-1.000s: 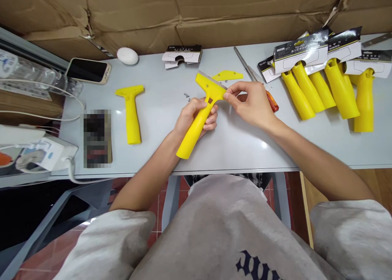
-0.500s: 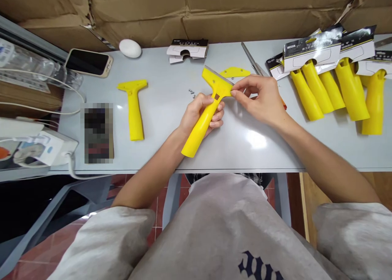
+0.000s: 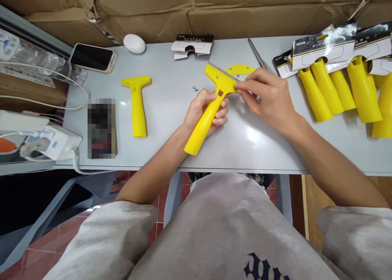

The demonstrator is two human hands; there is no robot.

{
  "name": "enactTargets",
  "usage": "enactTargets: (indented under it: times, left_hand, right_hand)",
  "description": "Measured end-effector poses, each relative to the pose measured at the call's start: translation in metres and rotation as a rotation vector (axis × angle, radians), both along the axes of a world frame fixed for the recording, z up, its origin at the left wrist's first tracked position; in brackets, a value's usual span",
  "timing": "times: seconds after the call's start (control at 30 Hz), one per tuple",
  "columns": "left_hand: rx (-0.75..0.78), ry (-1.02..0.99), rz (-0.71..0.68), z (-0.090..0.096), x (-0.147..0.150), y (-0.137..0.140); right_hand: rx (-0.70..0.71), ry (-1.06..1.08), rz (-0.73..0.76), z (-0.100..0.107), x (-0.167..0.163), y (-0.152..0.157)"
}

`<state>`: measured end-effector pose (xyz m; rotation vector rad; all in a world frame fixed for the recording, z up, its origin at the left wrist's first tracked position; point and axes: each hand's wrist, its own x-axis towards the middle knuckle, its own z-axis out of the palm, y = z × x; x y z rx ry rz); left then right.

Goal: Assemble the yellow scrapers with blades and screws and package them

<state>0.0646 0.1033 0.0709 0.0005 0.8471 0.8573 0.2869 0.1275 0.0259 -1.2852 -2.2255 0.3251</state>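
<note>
My left hand [image 3: 203, 112] is closed around the neck of a yellow scraper [image 3: 202, 126], whose handle slants down to the left. A thin metal blade [image 3: 223, 71] runs along the top edge of its head. At the right end of the head, my right hand [image 3: 268, 94] pinches with thumb and index finger. Whatever lies between those fingertips is too small to make out. Behind the head, a yellow cover plate [image 3: 241, 69] rests on the table, partly hidden. Small screws [image 3: 195, 88] lie left of the head.
Another yellow scraper [image 3: 139, 108] lies to the left, near two phones [image 3: 93, 58] and a white egg-shaped object [image 3: 134, 43]. Card packaging [image 3: 193, 47] and a grey metal tool [image 3: 257, 54] lie behind. Several packaged yellow scrapers [image 3: 364, 92] are at right. Cardboard [image 3: 147, 12] borders the back.
The view has shifted slightly, so things on the table sit a little further right. Both hands keep their places on the scraper, with the right fingertips still at the head's right end.
</note>
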Motion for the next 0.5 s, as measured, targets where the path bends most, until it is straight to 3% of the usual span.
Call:
enactTargets:
  times: [0.17,0.27,0.37,0.5]
  left_hand:
    - [0.029,-0.039,0.045,-0.002,-0.003,0.001]
    - [0.034,-0.038,0.067,-0.002,-0.003,0.001]
    - [0.044,-0.032,0.082,-0.002,-0.002,0.001]
    - [0.055,-0.028,0.072,-0.001,-0.002,0.000]
  right_hand:
    - [-0.065,-0.233,-0.297,0.044,0.018,0.003]
    - [-0.179,-0.355,-0.441,0.053,0.034,0.007]
    - [-0.237,-0.443,-0.460,0.045,0.046,0.010]
    - [-0.239,-0.387,-0.341,0.040,0.051,0.011]
